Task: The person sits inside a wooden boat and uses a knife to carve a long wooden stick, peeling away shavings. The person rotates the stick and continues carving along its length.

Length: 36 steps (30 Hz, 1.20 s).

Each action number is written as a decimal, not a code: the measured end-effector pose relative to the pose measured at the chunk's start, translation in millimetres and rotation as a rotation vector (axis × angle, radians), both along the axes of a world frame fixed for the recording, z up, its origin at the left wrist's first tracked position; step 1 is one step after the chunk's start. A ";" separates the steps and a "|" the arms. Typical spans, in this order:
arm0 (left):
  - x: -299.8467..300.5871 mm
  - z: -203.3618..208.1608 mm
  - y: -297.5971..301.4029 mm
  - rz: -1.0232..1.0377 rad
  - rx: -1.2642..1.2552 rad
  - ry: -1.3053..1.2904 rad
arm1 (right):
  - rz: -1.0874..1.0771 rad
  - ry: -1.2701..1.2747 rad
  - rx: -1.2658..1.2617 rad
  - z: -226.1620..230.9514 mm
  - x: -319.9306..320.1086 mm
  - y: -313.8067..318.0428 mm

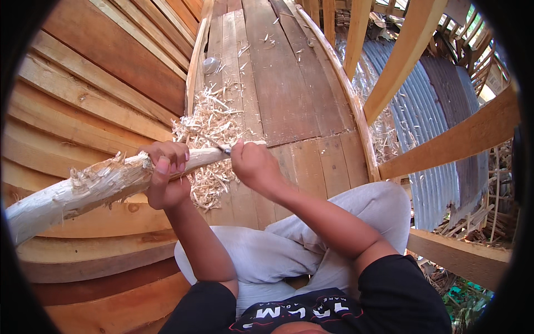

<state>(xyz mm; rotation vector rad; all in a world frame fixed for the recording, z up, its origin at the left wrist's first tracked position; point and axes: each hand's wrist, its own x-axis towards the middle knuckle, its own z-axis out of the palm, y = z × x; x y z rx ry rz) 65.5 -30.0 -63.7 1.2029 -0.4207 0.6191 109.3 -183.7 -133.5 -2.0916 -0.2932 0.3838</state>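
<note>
A long, pale, debarked wooden pole slants up from the left edge, thick and rough there and carved thinner toward its right end. My left hand wraps round the pole near its middle, beside a ragged tuft of shavings. Close to the thin end, my right hand is closed on a knife. Only a short dark piece of the blade shows, lying against the wood; the fist hides the handle. Curly wood shavings are heaped on the floor under and beyond the pole.
I sit cross-legged on a plank floor. A wall of overlapping boards rises at the left. On the right stand slanted wooden rails, with corrugated metal sheets beyond them. A small clear container rests past the shavings.
</note>
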 end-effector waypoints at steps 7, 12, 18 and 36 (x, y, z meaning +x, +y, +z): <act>4.9 -2.4 1.8 -0.004 -0.057 0.004 | -0.078 0.094 -0.033 -57.4 25.9 -4.7; 1.1 -0.9 -1.1 -0.042 0.048 -0.038 | 0.103 0.029 0.026 29.1 -0.7 -5.1; 6.3 -0.9 1.9 0.023 -0.045 0.027 | -0.093 0.177 -0.095 -76.2 32.5 -6.5; 4.3 -1.4 -8.9 -0.048 0.090 -0.043 | 0.062 0.167 -0.105 -4.9 21.5 -4.6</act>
